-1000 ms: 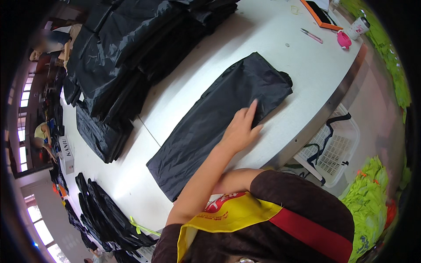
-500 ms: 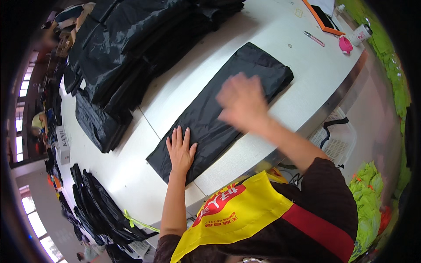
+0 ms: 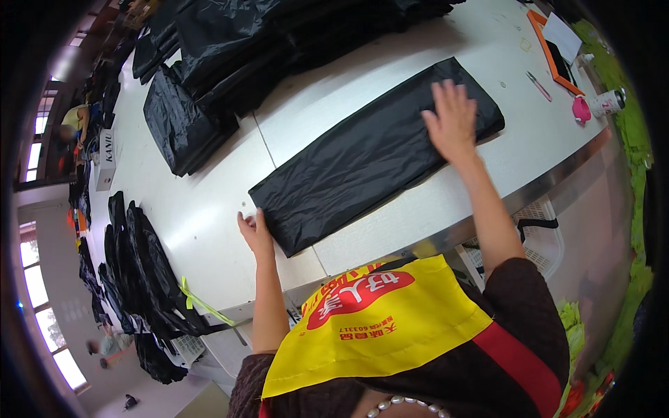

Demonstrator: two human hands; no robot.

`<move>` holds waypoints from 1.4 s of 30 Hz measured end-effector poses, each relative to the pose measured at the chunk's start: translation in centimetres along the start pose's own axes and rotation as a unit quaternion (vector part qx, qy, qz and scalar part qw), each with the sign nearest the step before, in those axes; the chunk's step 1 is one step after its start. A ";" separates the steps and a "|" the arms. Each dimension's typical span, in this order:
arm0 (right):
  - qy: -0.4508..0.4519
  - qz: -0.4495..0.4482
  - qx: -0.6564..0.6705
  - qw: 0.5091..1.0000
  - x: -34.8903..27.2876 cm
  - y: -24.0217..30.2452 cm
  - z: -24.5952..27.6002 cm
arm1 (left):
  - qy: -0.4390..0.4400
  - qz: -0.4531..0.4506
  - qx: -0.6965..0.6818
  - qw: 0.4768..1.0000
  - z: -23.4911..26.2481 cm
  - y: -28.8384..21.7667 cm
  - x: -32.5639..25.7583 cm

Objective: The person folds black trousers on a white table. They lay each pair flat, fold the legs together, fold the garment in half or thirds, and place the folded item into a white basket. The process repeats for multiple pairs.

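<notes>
A long folded piece of shiny black fabric (image 3: pixel 362 157) lies slantwise on the pale tabletop; its exact kind I cannot make out. Near its far right end, my right hand (image 3: pixel 454 124) rests flat on top, fingers stretched out. My left hand (image 3: pixel 258 234) is beside the near left end, its thumb close to the fabric's edge. The fingers of that hand are apart, and I see nothing held in it. Whether the left thumb touches the fabric is hard to tell.
A tall pile of black folded fabric (image 3: pixel 279 49) stands at the table's far side. More black fabric (image 3: pixel 146 265) hangs at the left edge. At the far right are an orange-framed tray (image 3: pixel 536 31), small snips (image 3: pixel 538 85), a pink item (image 3: pixel 581 109) and a white bottle (image 3: pixel 608 103).
My left hand has slid off the fabric's top to its left end. My right hand has moved toward the far right end and now lies flat. The whole view has shifted.
</notes>
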State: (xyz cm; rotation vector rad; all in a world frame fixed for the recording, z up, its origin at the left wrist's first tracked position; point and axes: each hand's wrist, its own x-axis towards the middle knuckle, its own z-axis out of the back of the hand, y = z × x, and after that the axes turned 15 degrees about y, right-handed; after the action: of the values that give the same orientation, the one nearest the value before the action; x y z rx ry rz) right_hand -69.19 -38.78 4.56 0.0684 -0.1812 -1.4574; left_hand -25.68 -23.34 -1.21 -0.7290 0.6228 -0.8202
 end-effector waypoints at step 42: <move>0.635 0.356 0.239 0.643 -6.5 5.4 -3.8 | 0.456 -0.343 0.218 0.792 -13.7 -18.3 -4.8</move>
State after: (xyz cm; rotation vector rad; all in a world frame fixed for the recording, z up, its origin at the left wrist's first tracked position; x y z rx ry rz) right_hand -63.95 -31.96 1.11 1.2847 0.5390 -0.2693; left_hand -45.96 -32.60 5.77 -0.0473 0.9850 -1.9779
